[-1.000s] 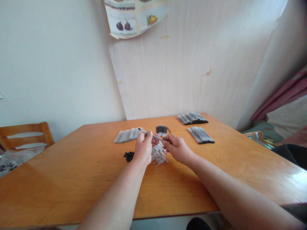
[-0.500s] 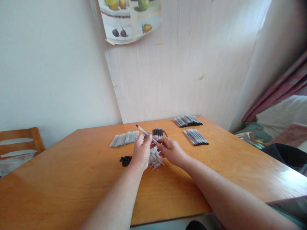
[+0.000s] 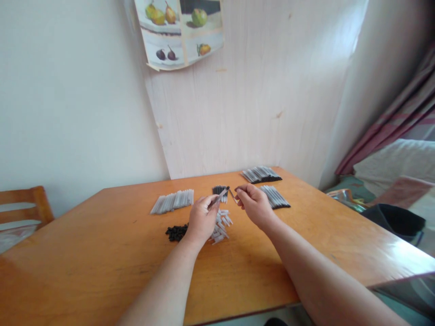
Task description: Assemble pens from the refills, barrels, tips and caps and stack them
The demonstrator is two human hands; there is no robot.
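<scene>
My left hand (image 3: 203, 217) is closed on a clear-barrelled pen (image 3: 221, 194), which slants up to the right and ends in a black tip. Just right of that tip, my right hand (image 3: 249, 199) pinches a thin dark stick (image 3: 232, 194) that looks like a pen refill. The two held pieces lie close together; whether they touch I cannot tell. Behind the hands is a row of dark refills (image 3: 217, 191). Small white pen tips (image 3: 222, 224) lie scattered below my hands, partly covered by the left one. Beside the left wrist sits a pile of black caps (image 3: 175, 232).
A row of clear pen barrels (image 3: 173, 201) lies at the left on the wooden table (image 3: 102, 253). At the back right are two groups of black-ended pens, a farther stack (image 3: 261, 174) and a nearer row (image 3: 276, 197). A chair (image 3: 27, 203) stands left, a black bin (image 3: 394, 219) right.
The pen in my left hand has swung from pointing up-left to up-right. My right hand has come off it, moving right and slightly up. The view has shifted a little.
</scene>
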